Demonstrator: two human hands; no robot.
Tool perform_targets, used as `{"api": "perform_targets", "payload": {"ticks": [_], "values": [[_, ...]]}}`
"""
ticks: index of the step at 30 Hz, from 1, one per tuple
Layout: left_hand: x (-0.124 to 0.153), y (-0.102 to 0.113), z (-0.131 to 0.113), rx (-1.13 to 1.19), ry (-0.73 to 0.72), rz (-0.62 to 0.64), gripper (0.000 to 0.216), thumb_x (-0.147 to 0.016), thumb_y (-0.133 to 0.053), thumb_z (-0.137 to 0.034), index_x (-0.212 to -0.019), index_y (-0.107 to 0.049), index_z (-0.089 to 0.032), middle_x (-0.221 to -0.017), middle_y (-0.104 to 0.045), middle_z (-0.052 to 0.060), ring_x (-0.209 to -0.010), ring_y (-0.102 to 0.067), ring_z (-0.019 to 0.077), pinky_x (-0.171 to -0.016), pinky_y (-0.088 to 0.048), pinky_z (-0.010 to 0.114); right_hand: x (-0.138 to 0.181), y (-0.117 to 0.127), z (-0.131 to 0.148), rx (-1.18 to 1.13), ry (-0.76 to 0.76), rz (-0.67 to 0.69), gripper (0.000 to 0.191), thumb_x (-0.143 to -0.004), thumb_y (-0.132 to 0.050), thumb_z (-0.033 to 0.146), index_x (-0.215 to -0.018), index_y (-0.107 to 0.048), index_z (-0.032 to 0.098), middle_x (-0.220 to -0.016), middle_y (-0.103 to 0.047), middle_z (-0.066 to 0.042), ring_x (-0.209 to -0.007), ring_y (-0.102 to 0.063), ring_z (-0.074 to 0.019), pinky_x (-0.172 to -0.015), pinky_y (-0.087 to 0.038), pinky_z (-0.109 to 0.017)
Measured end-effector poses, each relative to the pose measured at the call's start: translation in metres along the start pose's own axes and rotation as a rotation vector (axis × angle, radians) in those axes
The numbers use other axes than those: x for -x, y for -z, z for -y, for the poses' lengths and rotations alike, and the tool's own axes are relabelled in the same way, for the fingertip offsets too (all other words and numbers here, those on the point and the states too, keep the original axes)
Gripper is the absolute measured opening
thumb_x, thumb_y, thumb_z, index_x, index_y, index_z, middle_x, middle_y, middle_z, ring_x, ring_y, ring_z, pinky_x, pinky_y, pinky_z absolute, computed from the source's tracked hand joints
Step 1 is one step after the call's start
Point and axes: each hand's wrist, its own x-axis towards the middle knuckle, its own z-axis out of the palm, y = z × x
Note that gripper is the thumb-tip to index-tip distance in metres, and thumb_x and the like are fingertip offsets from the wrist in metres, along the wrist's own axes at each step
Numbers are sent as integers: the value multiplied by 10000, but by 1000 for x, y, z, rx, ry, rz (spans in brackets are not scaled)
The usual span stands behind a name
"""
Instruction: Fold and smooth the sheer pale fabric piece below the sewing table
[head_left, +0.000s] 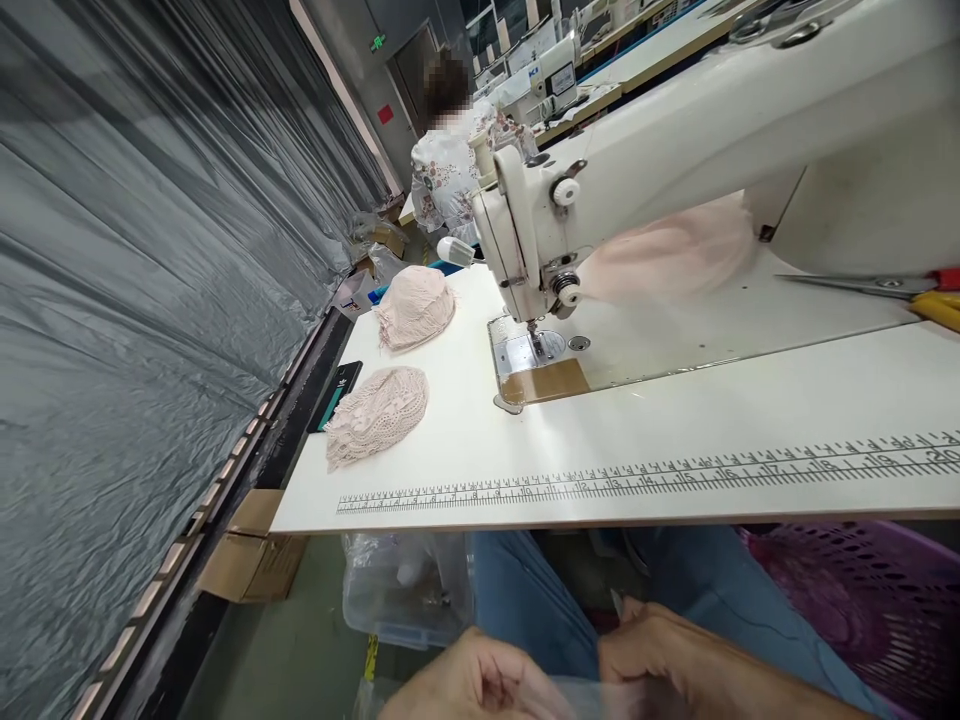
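Both hands are held low over the lap, below the tabletop's (675, 400) front edge, at the bottom of the view. The left hand (480, 680) is curled with its fingers folded inward, and the right hand (660, 650) is set close beside it, its fingers bent toward the left. A thin sheet of clear plastic film (592, 695) is seen between and just in front of the two hands and seems to be pinched by both; whether the grip is firm cannot be told, since the hands are cut off by the lower edge.

Blue trousers (525, 590) are seen directly behind the hands. A purple plastic basket (862, 600) stands to the right of the legs, and a clear plastic box (405, 590) stands on the floor to the left.

On the tabletop above, a printed ruler (645, 480) runs along the front edge. A white sewing machine (675, 150) is mounted further back, with pink fabric (667, 260) lying under its arm. Two piles of pink lace pieces (379, 412) are laid at the left end, beside a dark phone (337, 395). Scissors (877, 285) lie at the far right. Another person (450, 160) is seated well beyond.
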Motion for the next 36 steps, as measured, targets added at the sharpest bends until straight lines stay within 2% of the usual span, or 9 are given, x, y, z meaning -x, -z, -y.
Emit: {"api": "perform_targets", "payload": {"ticks": [2,6,11,15,19,22,26,31,36], "values": [[-1,-9,-11,-88,30,-41,481,-609,-868,-500,-959,-779,-181,-939,-742,53,-893,-668,216,-743,-480,234,-3,0,2,30,-11,-11,70,-670,-622,153,-692,-623,220,-843,-635,-5,-931,-619,-260,-786,-437,-332],[-11,-22,-21,-211,29,-107,348,-638,-825,-499,-751,-781,-173,-723,-714,-6,-753,-653,187,-606,-443,206,-2,12,1,11,-32,6,66,-671,-636,160,-680,-668,216,-825,-648,-13,-908,-632,-271,-759,-445,-329],[-13,-12,-11,-166,-26,27,361,-693,-791,-503,-873,-800,-190,-863,-763,26,-837,-696,225,-627,-457,217,12,31,-7,-121,-34,97,165,-689,-644,160,-764,-768,240,-785,-701,8,-832,-666,-223,-688,-467,-265],[-7,-6,-6,-209,-13,-10,318,-690,-793,-481,-835,-803,-198,-848,-766,24,-897,-701,250,-644,-487,224,14,30,-8,-194,14,131,182,-658,-667,123,-747,-786,229,-728,-661,18,-754,-616,-177,-630,-407,-235],[-6,-7,-4,-185,5,-47,278,-694,-801,-455,-805,-801,-200,-832,-766,23,-868,-702,238,-611,-483,212,8,23,-11,-234,91,159,74,-674,-717,221,-711,-775,196,-646,-583,36,-637,-534,-130,-552,-340,-220],[-9,-6,-2,-161,8,0,306,-681,-825,-454,-846,-804,-197,-858,-768,36,-862,-706,236,-639,-491,216,2,19,-18,-263,124,150,174,-647,-773,336,-712,-773,175,-669,-596,24,-638,-532,-133,-540,-339,-220],[-14,-2,0,-144,16,66,392,-694,-820,-486,-940,-797,-181,-882,-765,62,-745,-694,194,-580,-445,205,-2,18,-26,-295,138,159,338,-614,-800,487,-701,-795,161,-628,-600,1,-638,-550,-148,-535,-351,-225],[-14,2,3,-93,-39,77,354,-705,-812,-486,-890,-802,-184,-830,-757,52,-566,-603,104,-521,-385,172,-2,21,-26,-298,97,131,216,-682,-716,363,-763,-808,184,-715,-676,-27,-720,-615,-194,-589,-422,-243],[-14,0,7,-47,-53,17,380,-663,-837,-494,-837,-806,-157,-688,-714,48,-483,-469,60,-472,-327,165,1,25,-23,-242,56,119,185,-715,-643,305,-755,-771,178,-717,-667,-17,-721,-602,-187,-619,-421,-257]]}}
